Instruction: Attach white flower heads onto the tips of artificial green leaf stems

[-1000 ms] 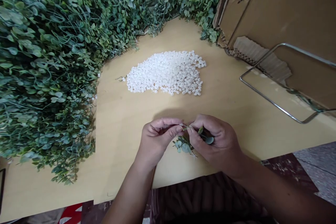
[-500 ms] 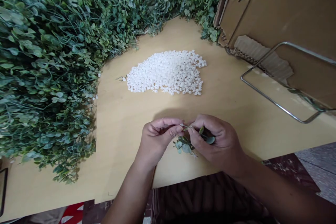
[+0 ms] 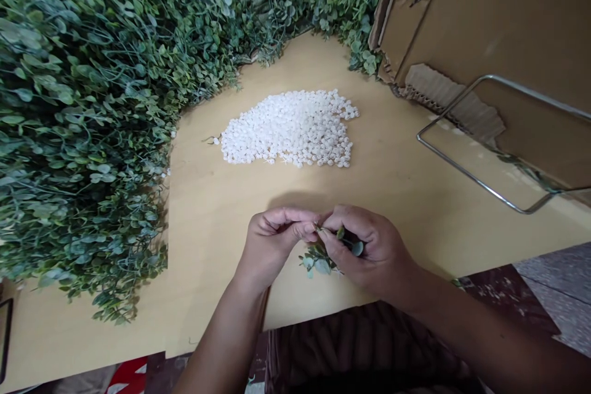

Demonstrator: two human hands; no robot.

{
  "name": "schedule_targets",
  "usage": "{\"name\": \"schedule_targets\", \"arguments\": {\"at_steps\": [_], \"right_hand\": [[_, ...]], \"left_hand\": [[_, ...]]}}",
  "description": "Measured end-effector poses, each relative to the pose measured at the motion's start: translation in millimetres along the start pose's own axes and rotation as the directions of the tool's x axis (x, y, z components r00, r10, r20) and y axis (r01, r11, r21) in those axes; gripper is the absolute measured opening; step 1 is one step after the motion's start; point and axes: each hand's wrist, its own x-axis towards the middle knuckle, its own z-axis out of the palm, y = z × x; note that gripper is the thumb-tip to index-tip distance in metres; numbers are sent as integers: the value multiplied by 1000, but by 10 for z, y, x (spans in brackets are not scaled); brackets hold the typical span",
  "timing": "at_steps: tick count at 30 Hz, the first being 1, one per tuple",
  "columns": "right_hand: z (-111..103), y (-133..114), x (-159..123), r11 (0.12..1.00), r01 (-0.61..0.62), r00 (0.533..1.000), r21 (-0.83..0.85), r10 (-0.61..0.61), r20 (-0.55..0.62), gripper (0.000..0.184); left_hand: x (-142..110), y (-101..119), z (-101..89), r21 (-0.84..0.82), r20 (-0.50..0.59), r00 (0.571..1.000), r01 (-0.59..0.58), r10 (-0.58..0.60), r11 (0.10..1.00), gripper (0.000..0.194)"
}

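Observation:
My right hand [image 3: 369,249] is closed around a green artificial leaf sprig [image 3: 318,258], its thumb and forefinger pinching the thin stem. Rounded leaves stick out below and behind those fingers. Thumb and forefinger of my left hand [image 3: 272,243] are pinched at the stem's tip, against the right fingertips; whatever they grip is too small and covered to make out. Beyond both hands a heap of small white plastic pieces [image 3: 289,126] lies on the tan tabletop [image 3: 221,215].
A thick mass of artificial greenery [image 3: 92,104] fills the left side and the back. At the right stand a cardboard box [image 3: 498,31] with a torn edge and a bent metal wire frame [image 3: 475,178]. The table's front edge runs just below my hands.
My fingertips have come closer together, so the bit of stem that showed between them is now mostly covered. The white heap lies as before; the view has shifted slightly.

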Motion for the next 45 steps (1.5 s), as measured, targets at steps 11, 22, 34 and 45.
{"name": "schedule_targets", "arguments": {"at_steps": [11,22,34,45], "right_hand": [[-41,-22,30,986,-131,991,105,132,0,21],[-18,12,31,980,-171,985,98,169,28,24],[-50,22,107,895,-339,941,290,331,77,25],[-63,51,90,874,-355,919,333,391,-47,23]], "left_hand": [[-13,26,0,-2,-4,1000,29,-29,1000,14],[11,15,-6,11,-24,999,26,-25,1000,17],[-7,20,3,172,-99,992,-59,77,983,25],[-142,-3,-7,494,120,970,-244,213,834,16]]}}
